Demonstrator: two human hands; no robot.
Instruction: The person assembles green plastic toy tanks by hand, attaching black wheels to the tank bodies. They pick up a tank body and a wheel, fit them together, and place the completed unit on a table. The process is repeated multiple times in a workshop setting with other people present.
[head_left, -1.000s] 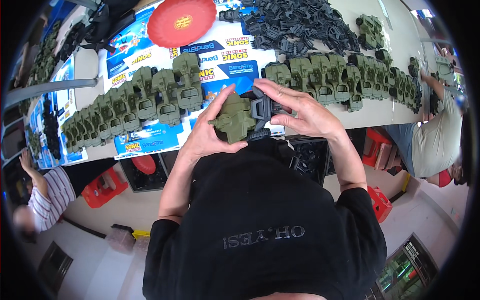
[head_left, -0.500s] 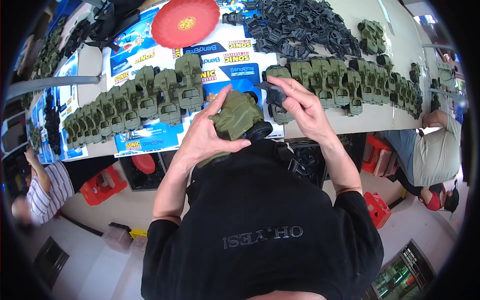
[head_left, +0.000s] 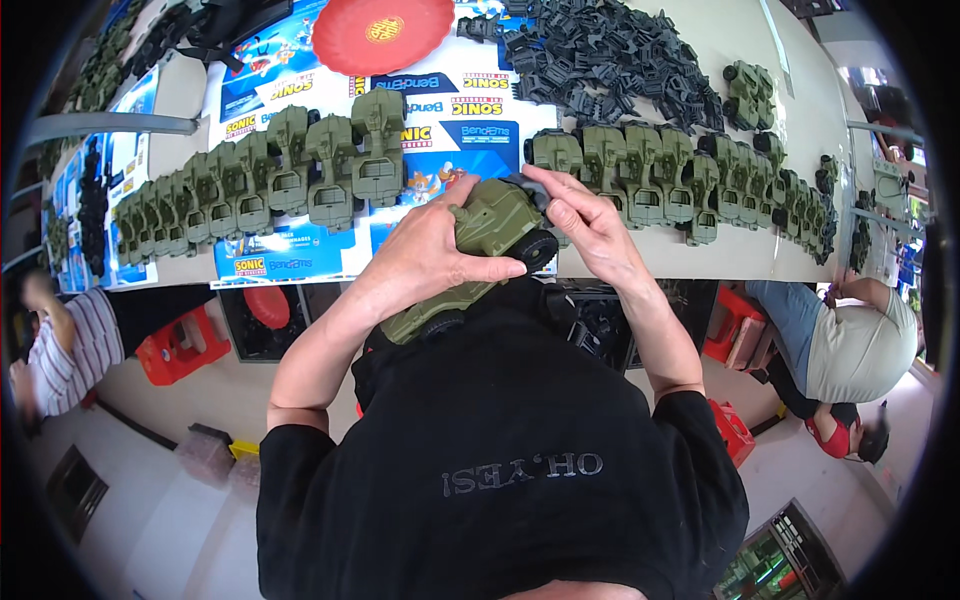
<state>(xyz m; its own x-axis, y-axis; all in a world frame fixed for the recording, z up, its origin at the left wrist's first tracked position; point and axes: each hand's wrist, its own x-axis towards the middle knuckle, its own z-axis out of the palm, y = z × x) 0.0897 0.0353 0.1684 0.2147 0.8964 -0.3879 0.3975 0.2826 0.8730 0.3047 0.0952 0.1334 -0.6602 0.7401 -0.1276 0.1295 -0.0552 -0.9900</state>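
Note:
Tilted at the table's front edge, an olive-green toy truck [head_left: 492, 217] with black wheels is gripped by my left hand [head_left: 425, 243], its thumb along the near side. My right hand [head_left: 590, 222] is closed on a small dark grey plastic part [head_left: 532, 187], which touches the right end of the truck; fingers hide much of it. Behind my hands stand a row of green toy trucks [head_left: 380, 150] on the left and another row of toy trucks [head_left: 655, 170] on the right.
A heap of dark grey plastic parts [head_left: 610, 65] lies at the back, beside a red scalloped plate [head_left: 383, 35]. Printed sheets [head_left: 430, 110] cover part of the table. Seated people [head_left: 860, 345] work at both sides. Red stools [head_left: 183, 347] stand on the floor.
My right hand has brought the dark grey part from beside the truck up against its end. The truck has shifted slightly right and tipped, showing more of its rear body.

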